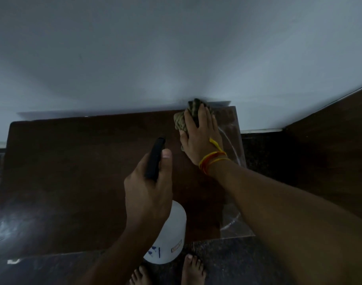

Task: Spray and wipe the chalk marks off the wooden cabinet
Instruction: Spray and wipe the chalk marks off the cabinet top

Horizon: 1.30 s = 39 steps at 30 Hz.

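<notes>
The dark wooden cabinet top (73, 171) fills the middle of the view. My right hand (202, 138) presses a crumpled olive cloth (181, 120) flat against the cabinet's far right corner, by the wall. My left hand (149, 186) grips the black trigger head of a white spray bottle (169, 239), held above the cabinet's near edge with its nozzle pointing away. A curved white chalk line (234, 149) runs down the cabinet's right strip. A pale smeared patch (9, 227) lies at the near left corner.
A pale wall (176, 48) rises right behind the cabinet. A dark wooden panel (340, 140) stands to the right. The floor (227, 260) is dark speckled stone, with my bare feet (192, 268) just in front of the cabinet.
</notes>
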### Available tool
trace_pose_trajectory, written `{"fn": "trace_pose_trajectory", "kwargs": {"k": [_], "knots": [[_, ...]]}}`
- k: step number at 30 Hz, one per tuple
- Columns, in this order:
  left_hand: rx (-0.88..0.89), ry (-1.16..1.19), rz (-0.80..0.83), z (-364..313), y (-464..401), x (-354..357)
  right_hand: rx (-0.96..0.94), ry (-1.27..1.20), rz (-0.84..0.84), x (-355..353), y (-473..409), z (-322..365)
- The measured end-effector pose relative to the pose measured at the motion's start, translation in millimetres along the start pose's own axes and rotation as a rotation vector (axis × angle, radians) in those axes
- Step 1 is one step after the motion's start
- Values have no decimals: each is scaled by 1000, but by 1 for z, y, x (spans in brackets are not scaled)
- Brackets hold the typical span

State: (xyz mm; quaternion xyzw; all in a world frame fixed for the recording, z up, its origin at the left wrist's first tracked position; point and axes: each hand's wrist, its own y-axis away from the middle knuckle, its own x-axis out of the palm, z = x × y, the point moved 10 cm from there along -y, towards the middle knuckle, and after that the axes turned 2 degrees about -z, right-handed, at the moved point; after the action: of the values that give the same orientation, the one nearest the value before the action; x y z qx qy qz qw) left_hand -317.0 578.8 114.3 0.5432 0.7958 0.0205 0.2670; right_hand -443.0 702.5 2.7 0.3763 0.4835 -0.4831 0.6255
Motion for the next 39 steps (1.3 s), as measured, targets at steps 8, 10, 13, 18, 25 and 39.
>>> {"fn": "trace_pose_trajectory", "kwargs": {"k": [8,10,13,18,25,39], "knots": [[10,-14,-5,-2,1,-6,9,-2,-1,1,17,5],[4,-1,-12,-2,1,-5,-9,8,3,1,14,4],[1,3,-8,0,0,-3,-21,28,-8,-2,-3,1],[-13,-13,-3,2,2,-5,38,38,-41,-9,-3,-19],[-15,-26,-11,3,0,-3,58,70,-52,-15,-1,-35],[-14,-8,20,6,9,3,188,83,-55,-17,19,-68]]}}
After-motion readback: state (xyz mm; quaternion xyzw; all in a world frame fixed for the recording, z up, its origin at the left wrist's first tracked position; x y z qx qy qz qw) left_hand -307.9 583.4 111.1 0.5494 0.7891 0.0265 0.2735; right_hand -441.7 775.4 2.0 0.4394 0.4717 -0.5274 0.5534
